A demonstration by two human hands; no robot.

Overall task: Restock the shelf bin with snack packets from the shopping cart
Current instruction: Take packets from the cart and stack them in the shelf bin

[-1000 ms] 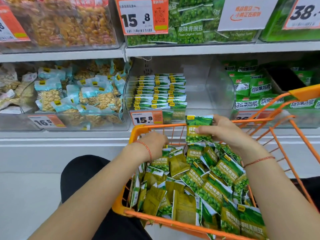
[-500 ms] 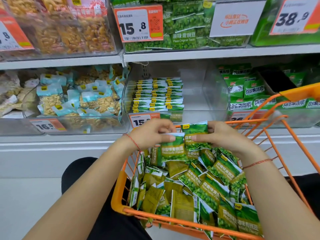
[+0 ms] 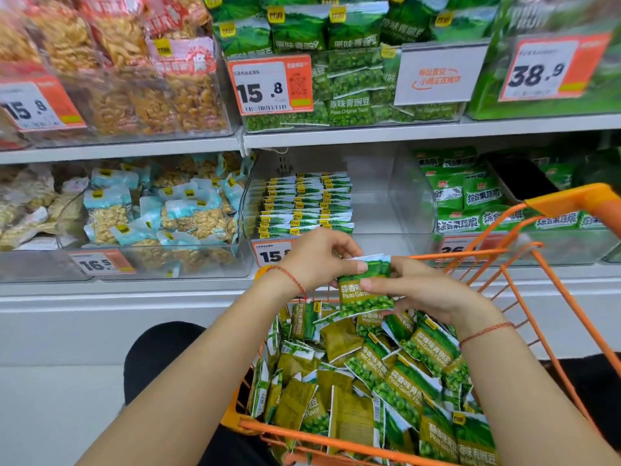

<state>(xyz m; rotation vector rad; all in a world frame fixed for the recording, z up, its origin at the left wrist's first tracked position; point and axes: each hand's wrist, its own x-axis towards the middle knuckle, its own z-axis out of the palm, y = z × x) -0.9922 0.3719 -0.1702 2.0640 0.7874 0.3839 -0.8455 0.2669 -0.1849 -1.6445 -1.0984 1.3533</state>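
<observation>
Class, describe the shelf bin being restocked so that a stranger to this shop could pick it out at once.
Start at the orange shopping cart and look just beyond its far rim to the lower shelf. The clear shelf bin there sits between two fuller bins. Only it holds neat flat rows of green snack packets on its left, the right side bare.

hands: 2, left hand (image 3: 314, 260), right hand (image 3: 426, 290) | orange cart (image 3: 568, 200): 1 | packets held between the hands (image 3: 364, 290): a small stack, number unclear | loose green packets in cart (image 3: 386, 375): too many to count | price tags (image 3: 274, 85): 6 readable | blank-price sign (image 3: 437, 75): 1 | red wrist strings (image 3: 292, 279): 2
</observation>
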